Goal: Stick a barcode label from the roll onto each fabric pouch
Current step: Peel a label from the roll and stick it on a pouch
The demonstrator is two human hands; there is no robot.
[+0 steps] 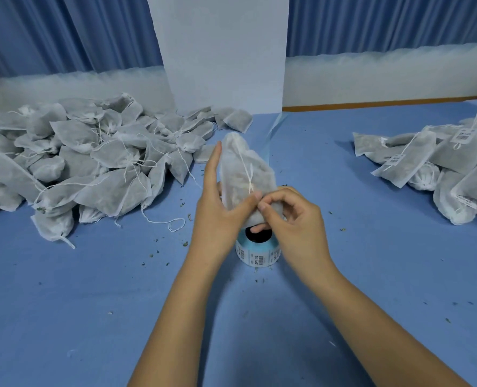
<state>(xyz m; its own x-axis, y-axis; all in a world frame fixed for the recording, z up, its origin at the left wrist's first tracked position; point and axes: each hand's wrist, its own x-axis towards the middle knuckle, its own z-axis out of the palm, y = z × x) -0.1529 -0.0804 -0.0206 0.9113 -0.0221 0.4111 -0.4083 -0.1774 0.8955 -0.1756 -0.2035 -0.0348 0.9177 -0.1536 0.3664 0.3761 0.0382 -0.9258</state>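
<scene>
Pouch (233, 174) held upright over label roll (258, 254) on tabletop (92, 303). Left hand (217, 216) pinches it, thumb in front; right hand (296, 219) pinches its lower edge. Looks light, soft, floppy: best gripped low on the filled body, clear of drawstring (245, 166).

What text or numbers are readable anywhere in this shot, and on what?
No text is legible.
label roll: barcodes with a line of characters beneath, too blurred to read.
right pile of pouches: at least three white barcode labels, print too small to read.
held pouch: no print on the side that shows.
left pile of pouches: no labels visible.
</scene>
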